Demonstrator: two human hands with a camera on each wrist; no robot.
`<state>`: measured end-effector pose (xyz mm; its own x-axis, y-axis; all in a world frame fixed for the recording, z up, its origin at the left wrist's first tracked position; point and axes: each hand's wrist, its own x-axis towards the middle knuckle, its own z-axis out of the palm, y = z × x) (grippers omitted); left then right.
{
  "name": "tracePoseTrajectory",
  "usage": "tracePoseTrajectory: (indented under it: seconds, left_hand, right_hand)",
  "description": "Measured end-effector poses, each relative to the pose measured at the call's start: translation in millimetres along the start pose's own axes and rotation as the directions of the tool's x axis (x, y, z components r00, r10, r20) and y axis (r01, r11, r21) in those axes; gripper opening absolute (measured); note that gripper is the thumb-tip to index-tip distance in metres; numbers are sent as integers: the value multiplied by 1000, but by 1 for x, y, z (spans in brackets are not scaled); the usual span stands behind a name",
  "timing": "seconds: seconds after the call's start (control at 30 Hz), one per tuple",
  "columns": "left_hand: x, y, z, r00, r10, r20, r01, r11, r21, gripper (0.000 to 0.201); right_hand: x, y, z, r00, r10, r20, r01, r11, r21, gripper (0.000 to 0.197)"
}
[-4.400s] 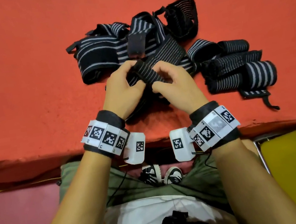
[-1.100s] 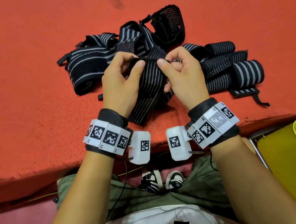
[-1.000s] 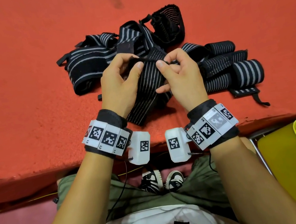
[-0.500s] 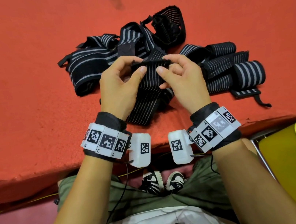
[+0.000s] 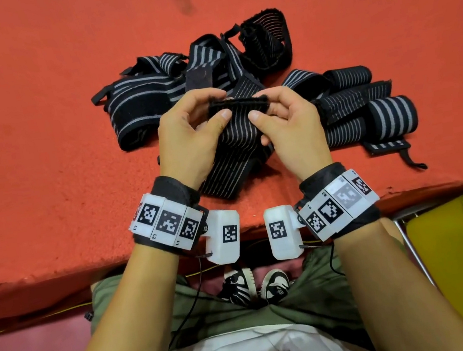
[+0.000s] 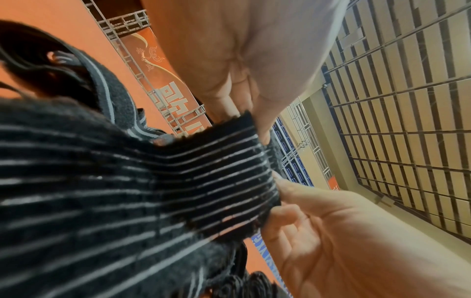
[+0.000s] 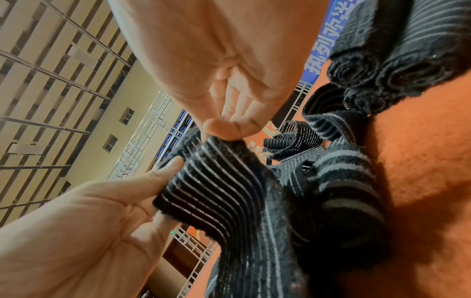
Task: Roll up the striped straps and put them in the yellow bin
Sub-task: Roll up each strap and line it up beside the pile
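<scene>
Pinching the folded top edge of one striped strap between thumb and fingers: left hand at its 9 o'clock end, right hand at 3 o'clock. Tail draped down onto the red mat, loose straps heaped at 12 o'clock, rolled straps at 3. Yellow bin off at 4 o'clock.

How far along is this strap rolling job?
Done: a few rolled straps lie on the red surface, but none shows in the visible part of the yellow bin. In hand: the left hand and right hand pinch the end of one striped strap, starting its roll. Left: the loose pile behind, then binning everything.
</scene>
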<state>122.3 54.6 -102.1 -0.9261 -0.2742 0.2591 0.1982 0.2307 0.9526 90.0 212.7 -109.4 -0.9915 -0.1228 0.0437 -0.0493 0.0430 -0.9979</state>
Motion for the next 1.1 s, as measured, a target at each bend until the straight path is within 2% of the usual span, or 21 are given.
tracePoseTrajectory:
  seconds: [0.2,0.37,0.63,0.87,1.03,1.1]
  left_hand:
    - [0,-2,0,1000,-13,-1,13,999,31,16]
    - [4,-4,-1,1000,-26,-1,26,999,24,18]
    - [5,-3,-5,1000,-10,9,10,999,44,12]
    - [7,0,-7,999,35,13,-36,994,107,22]
    - [5,8,-2,996,86,25,-87,994,65,22]
    - [6,9,-2,996,89,7,-89,994,58,25]
  right_hand:
    - [2,-2,0,999,-8,-33,9,1000,23,18]
    - [6,-2,0,999,-20,-48,20,1000,-6,17]
    - [5,-5,0,999,-41,-20,40,997,-59,13]
    - [5,-5,-2,981,-172,-86,160,978,-131,18]
    - [1,-9,0,989,-145,1,145,987,-66,8]
    - [-1,-9,0,992,-121,43,124,991,-59,16]
